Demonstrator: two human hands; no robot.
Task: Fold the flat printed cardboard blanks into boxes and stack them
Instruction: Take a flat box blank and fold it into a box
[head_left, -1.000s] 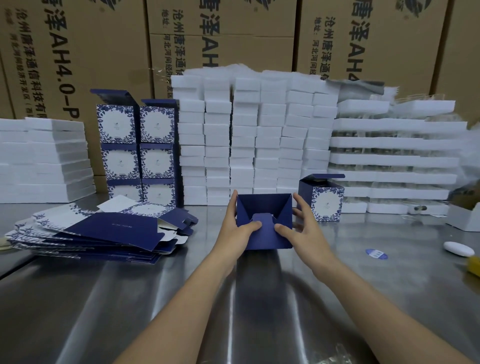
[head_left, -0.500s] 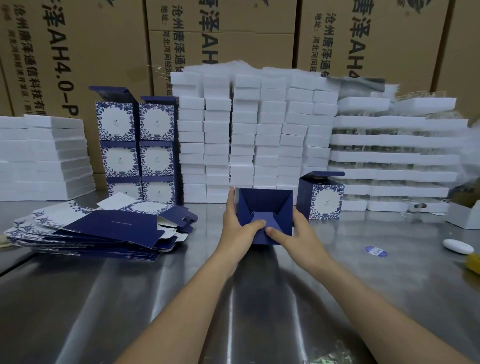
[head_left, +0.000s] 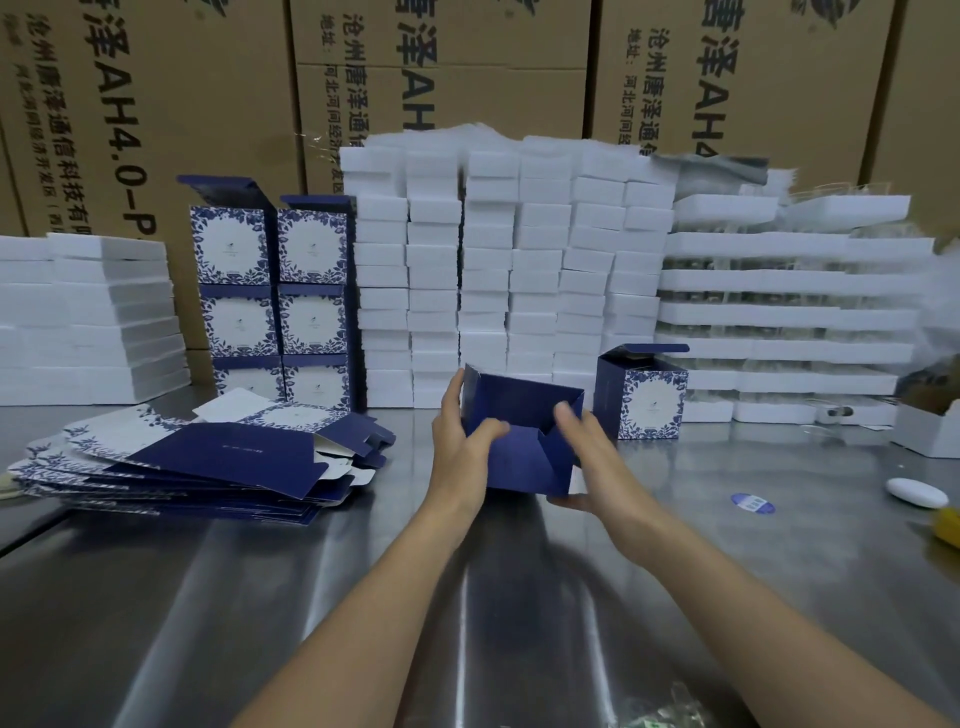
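A navy blue half-folded box (head_left: 522, 447) is held just above the steel table at centre. My left hand (head_left: 462, 441) grips its left wall with the thumb pressing on the folded flaps. My right hand (head_left: 592, 457) cups the right side and lower corner, its fingertips blurred. One big flap hangs toward me over the box's front. A pile of flat printed blanks (head_left: 208, 457) lies to the left. Folded blue-and-white boxes (head_left: 275, 301) stand stacked in two columns at the back left. One more folded box (head_left: 647, 395) with its lid up stands right of my hands.
White foam blocks (head_left: 509, 270) and white trays (head_left: 789, 312) are piled along the back, with more white slabs (head_left: 88, 317) at far left. Brown cartons (head_left: 452, 62) form the wall behind. A blue sticker (head_left: 752, 503), a white oval object (head_left: 917, 492) and a small white box (head_left: 930, 431) lie at right.
The box has tilted and turned between my hands. My right hand slid from the box's top right edge down to its lower right side. The large flap now hangs over the front.
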